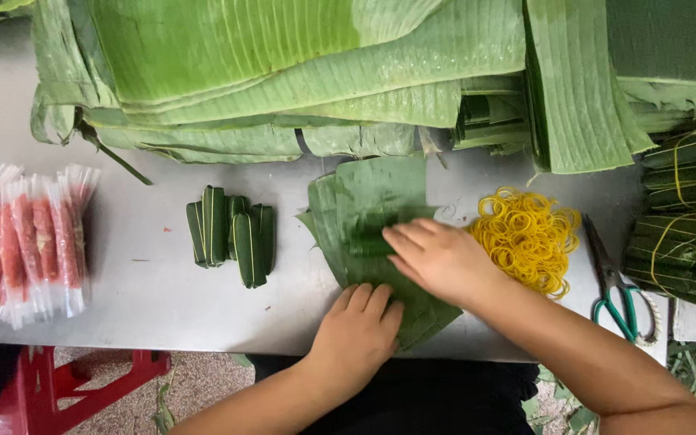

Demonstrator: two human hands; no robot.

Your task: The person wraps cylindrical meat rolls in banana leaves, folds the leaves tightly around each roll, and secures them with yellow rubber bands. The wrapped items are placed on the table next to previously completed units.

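Steel tabletop (147, 298): left hand (358, 326) lies flat, pinning leaf stack (372, 201); right hand (437, 259), fingers together, presses its fold; rubber bands (525, 234) just right.

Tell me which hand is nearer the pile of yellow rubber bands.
Right. The right hand lies just left of the rubber bands, almost touching; the left hand is lower and farther left.

Bright even light, soft shadows, slight blur w/ glare on table (147, 298)
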